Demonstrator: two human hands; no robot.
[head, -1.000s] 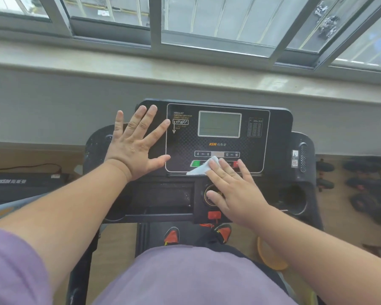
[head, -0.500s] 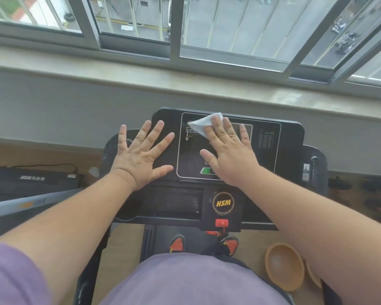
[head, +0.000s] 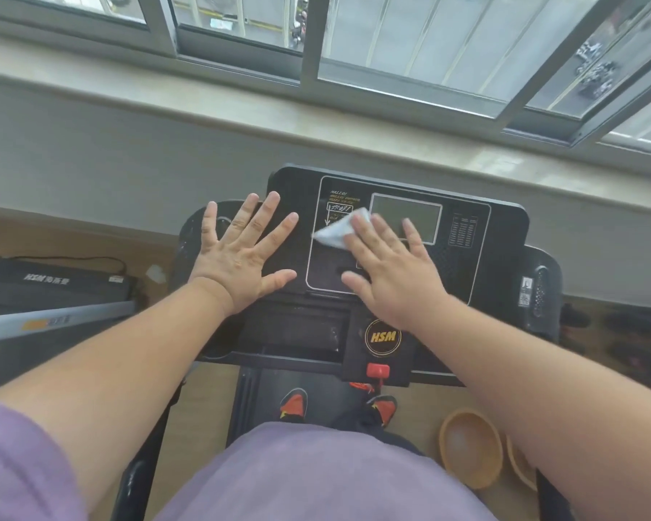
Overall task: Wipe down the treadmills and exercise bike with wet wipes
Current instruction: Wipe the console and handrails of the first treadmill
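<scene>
Here, white crumpled wet wipe (head: 335,232) — folded.

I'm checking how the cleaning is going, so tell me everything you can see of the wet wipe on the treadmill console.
The wet wipe is a small white, slightly bluish sheet, soft and crumpled into a rough triangle. It lies flat on the black treadmill console, over the left part of the outlined panel, just left of the grey display. The right hand presses it down with straight fingers; only the part sticking out past the fingertips shows. The left hand rests flat beside it, not touching it.
</scene>
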